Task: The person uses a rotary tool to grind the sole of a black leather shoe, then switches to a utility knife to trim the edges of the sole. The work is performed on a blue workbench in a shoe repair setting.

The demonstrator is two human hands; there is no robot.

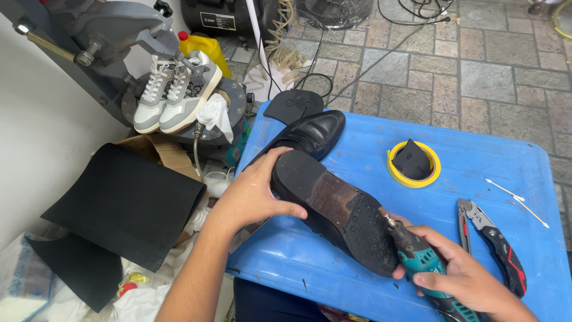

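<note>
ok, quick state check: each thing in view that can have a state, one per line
black shoe: sole up, on the blue table
left hand: gripping the shoe's heel
right hand: holding the teal rotary tool
teal rotary tool: tip against the sole
second black shoe: upright, behind the first
utility knife: lying on the table, unheld
yellow tape roll: flat, black piece in its middle
sneakers: paired, resting on a machine

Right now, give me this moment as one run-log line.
left hand: steadies black shoe, sole up | right hand: grips teal rotary tool, tip at sole | blue table: utility knife, yellow tape roll
</note>
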